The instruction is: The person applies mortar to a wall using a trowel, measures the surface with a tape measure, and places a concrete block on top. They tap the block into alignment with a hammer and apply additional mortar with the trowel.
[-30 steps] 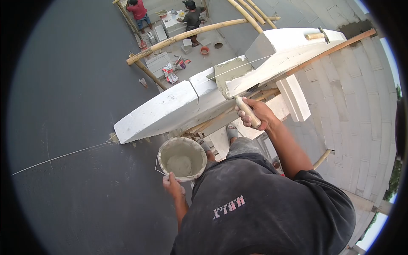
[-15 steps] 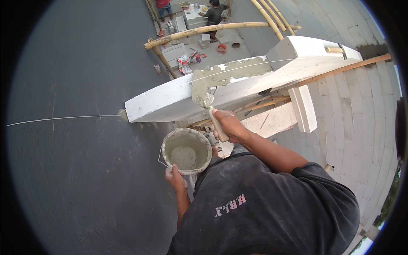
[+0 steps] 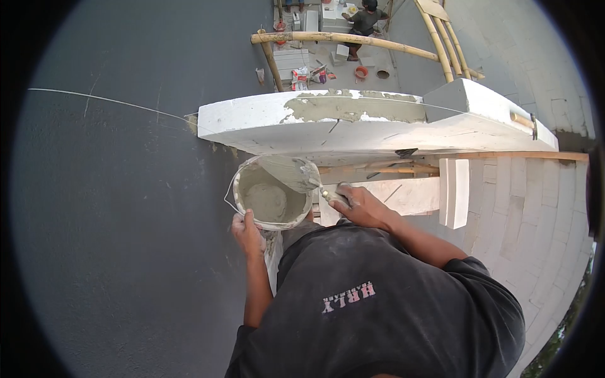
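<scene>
My left hand [image 3: 249, 233] grips the near rim of a round bucket [image 3: 239, 179], with the thumb over the edge. Wet grey mortar [image 3: 267, 201] lies in its bottom. My right hand [image 3: 362, 205] is closed around the handle of a trowel [image 3: 293, 174]. The mortar-smeared blade reaches over the bucket's far right rim. Ahead, a row of white blocks [image 3: 242, 114] carries a spread layer of mortar [image 3: 359, 108] on its top face. One taller block [image 3: 482, 107] stands at the right end of that layer.
A taut string [image 3: 113, 101] runs from the dark grey wall [image 3: 126, 252] along the blocks. Bamboo poles [image 3: 353, 43] cross beyond them. Far below, a person [image 3: 364, 24] works near stacked blocks and a red bucket [image 3: 360, 72]. A block wall [image 3: 504, 208] stands right.
My right hand has drawn the trowel back from the mortar on the blocks to the bucket's rim. My left hand still holds the bucket. The camera view has shifted.
</scene>
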Demonstrator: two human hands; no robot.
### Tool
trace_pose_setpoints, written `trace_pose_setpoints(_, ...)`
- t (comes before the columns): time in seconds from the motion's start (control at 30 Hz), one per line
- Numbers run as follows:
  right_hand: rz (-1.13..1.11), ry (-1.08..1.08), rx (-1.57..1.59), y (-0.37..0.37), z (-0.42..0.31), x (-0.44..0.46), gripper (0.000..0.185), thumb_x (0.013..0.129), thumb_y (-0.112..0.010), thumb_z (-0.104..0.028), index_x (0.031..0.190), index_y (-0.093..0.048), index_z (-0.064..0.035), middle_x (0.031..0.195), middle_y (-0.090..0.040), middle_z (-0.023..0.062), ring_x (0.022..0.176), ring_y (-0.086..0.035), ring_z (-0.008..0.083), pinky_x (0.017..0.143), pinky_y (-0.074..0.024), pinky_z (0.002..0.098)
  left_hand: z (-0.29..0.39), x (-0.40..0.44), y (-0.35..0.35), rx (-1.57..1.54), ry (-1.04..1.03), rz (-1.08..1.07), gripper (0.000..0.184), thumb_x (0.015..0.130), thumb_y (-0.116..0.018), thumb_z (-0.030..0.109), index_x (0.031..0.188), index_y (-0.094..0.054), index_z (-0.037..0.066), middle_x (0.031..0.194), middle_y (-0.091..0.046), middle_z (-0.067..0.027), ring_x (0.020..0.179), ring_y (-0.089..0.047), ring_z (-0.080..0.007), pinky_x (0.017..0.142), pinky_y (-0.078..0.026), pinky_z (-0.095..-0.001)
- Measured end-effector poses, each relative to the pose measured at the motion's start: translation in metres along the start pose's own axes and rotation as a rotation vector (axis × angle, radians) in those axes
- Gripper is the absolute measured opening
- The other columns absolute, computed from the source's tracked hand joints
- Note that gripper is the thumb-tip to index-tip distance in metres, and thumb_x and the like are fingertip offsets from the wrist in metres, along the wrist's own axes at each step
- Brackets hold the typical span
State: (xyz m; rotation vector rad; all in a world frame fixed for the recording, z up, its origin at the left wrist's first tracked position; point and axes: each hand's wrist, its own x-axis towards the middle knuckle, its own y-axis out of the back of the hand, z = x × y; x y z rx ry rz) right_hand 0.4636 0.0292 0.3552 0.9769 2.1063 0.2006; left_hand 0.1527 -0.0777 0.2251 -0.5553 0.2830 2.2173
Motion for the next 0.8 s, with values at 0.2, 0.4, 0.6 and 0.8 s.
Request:
trace_pose_setpoints(0.2, 0.078, 0.285, -0.778, 0.041, 0.002, 0.035, 0.027, 0.095, -0.061, -0.022, 0.112, -0.066, -0.0019, 0.102, -0.072, 0.0208, 0.092, -0.073, 0.0397, 0.077, -0.0589, 0.0492, 0.052, -0.016, -0.026, 0.396, -0.224, -0.034, 0.029, 0.096, -0.071, 0.018, 0.079, -0.053, 0.004, 0.069, -0.051, 0.0003, 0.063, -0.044, -0.0107, 0.057, -0.04, -0.0325)
trace_pose_setpoints(0.4, -0.078, 0.505, -1.084, 0.048, -0.03, 0.043, 0.021, 0.094, -0.059, -0.012, 0.109, -0.07, -0.0034, 0.103, -0.074, 0.0167, 0.092, -0.076, 0.0358, 0.076, -0.0607, 0.0456, 0.115, -0.042, -0.071, 0.571, -0.484, -0.009, 0.036, 0.1, -0.069, 0.021, 0.078, -0.045, 0.005, 0.069, -0.041, 0.0027, 0.068, -0.036, -0.0095, 0.06, -0.037, -0.0301)
trace_pose_setpoints(0.6, -0.469, 0.186, -0.409, 0.041, -0.042, 0.023, 0.036, 0.099, -0.067, -0.028, 0.122, -0.068, 0.0003, 0.101, -0.075, 0.0217, 0.107, -0.071, 0.0432, 0.097, -0.0531, 0.0501, 0.096, -0.041, -0.102, 0.467, -0.681, 0.199, 0.027, 0.097, -0.069, 0.014, 0.081, -0.052, 0.001, 0.068, -0.056, -0.0079, 0.063, -0.05, -0.0156, 0.06, -0.046, -0.0367)
trace_pose_setpoints(0.8, -0.874, -0.182, -0.056, 0.054, -0.011, 0.075, 0.053, 0.097, -0.067, -0.045, 0.142, -0.063, -0.0183, 0.117, -0.076, 0.0176, 0.107, -0.075, 0.0288, 0.091, -0.0604, 0.0434, 0.075, -0.044, -0.106, 0.395, -0.691, 0.226, 0.025, 0.098, -0.072, 0.018, 0.085, -0.057, 0.003, 0.07, -0.054, -0.0012, 0.065, -0.046, -0.0112, 0.061, -0.043, -0.0313)
